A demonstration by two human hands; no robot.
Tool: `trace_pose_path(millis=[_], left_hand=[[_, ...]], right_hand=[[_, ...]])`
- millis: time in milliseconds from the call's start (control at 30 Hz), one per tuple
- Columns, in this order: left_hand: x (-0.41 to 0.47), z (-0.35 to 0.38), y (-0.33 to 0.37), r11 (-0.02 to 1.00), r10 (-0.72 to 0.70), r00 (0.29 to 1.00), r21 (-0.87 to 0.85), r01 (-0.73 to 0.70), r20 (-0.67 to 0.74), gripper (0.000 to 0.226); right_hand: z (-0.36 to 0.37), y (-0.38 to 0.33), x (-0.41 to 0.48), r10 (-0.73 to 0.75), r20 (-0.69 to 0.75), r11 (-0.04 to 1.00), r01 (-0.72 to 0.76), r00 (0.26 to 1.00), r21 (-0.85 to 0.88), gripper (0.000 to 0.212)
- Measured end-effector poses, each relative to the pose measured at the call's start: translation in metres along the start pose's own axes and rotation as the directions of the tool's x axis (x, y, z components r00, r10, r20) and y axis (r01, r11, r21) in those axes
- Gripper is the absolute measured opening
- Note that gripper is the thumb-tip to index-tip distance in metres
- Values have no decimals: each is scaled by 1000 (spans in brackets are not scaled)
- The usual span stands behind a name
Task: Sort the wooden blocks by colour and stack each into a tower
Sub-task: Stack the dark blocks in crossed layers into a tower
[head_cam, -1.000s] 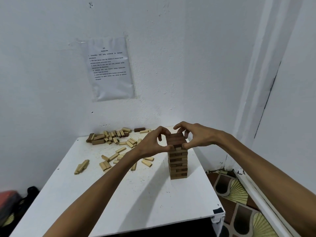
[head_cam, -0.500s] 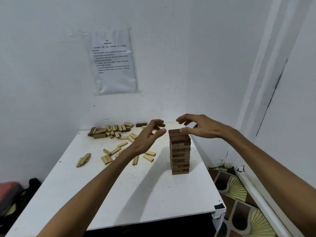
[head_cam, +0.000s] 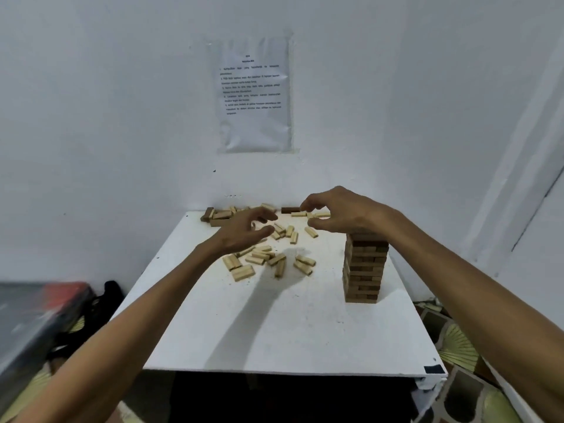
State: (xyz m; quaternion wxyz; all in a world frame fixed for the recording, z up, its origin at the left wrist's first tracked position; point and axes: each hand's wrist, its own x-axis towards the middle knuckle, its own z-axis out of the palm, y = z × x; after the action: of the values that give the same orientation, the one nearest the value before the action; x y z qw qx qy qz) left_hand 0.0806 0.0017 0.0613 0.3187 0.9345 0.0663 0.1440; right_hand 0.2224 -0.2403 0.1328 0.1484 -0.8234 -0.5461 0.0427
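Having left the dark tower (head_cam: 364,270), left hand (head_cam: 244,230) and right hand (head_cam: 341,215) reached, fingers spread and empty, toward pale blocks (head_cam: 268,257), likely light, stiff, best pinched across long sides.

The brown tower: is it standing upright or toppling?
Upright. The tower stands straight on the table, layers evenly lined up; the right hand hides its top.

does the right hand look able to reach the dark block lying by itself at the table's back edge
Probably yes. The right hand hovers with its fingers just beside the dark block, nothing between. Its wrist passes close over the brown tower, so a bump is the risk.
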Motion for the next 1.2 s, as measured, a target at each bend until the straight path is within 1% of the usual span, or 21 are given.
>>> trace_pose_path(millis=[133, 267, 433, 633, 767, 900, 1000, 1067, 1200], left_hand=[[-17, -27, -34, 995, -71, 998, 72, 70, 3, 22], [-26, -52, -65, 985, -132, 990, 101, 137, -58, 18], [-32, -72, -105, 953, -239, 969, 176, 246, -57, 31], [-13, -91, -160, 899, -325, 943, 288, 329, -63, 38], [14, -98, -196, 872, -345, 936, 347, 345, -64, 40], [47, -99, -227, 847, -354, 935, 417, 330, -22, 42], [70, -99, -246, 851, -333, 943, 426, 307, -13, 42], [85, -98, -257, 862, -306, 952, 420, 283, -13, 42], [105, -93, -278, 856, -265, 964, 455, 247, -24, 48]], right_hand=[[16, -27, 29, -44, 26, 999, 45, 999, -20, 42], [40, -48, 62, -61, 53, 995, 65, 997, -80, 45], [71, -72, 111, -72, 39, 992, 75, 997, -96, 50], [117, -79, 184, -41, 32, 996, 44, 999, -81, 53], [152, -74, 233, -26, 47, 996, 30, 999, -83, 56], [180, -68, 277, -33, 61, 995, 39, 998, -87, 53], [193, -65, 300, -59, 25, 996, 60, 998, -59, 55], [201, -63, 314, -55, -11, 998, 54, 998, -42, 52], [216, -58, 332, -62, -45, 994, 58, 997, -97, 52]])
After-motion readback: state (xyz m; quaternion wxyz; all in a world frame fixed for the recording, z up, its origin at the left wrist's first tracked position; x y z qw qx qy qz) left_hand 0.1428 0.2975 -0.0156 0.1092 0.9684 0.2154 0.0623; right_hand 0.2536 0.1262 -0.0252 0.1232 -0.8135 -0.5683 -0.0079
